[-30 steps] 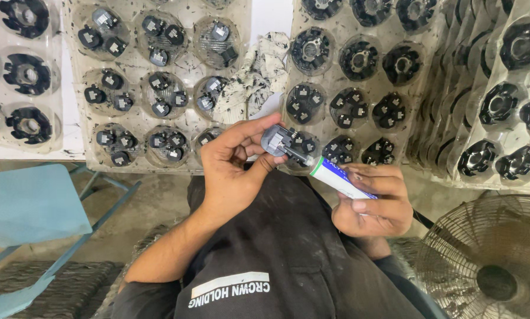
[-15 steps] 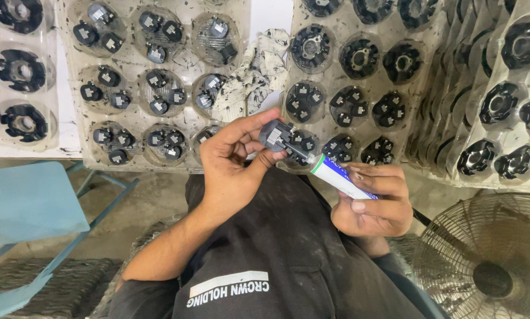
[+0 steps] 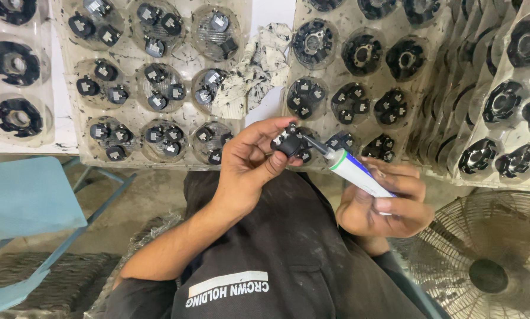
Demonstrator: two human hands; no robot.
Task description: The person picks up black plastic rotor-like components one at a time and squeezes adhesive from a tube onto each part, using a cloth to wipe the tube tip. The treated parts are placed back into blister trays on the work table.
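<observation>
My left hand (image 3: 250, 162) pinches a small black plastic part (image 3: 290, 142) between thumb and fingers, just above my lap. My right hand (image 3: 383, 204) grips a white tube (image 3: 359, 173) with green and blue bands. Its thin dark nozzle touches the black part. Both hands hover at the near edge of the clear trays (image 3: 158, 82) of small black parts.
Clear plastic trays with several black parts cover the white table. A stained white rag (image 3: 256, 68) lies between two trays. Stacked trays (image 3: 501, 88) of larger black rings stand at the right. A fan grille (image 3: 489, 260) is at lower right, a blue stool (image 3: 28, 201) at left.
The hands with the part and tube have stayed together, shifting slightly right and down in view. The tube nozzle remains on the part.
</observation>
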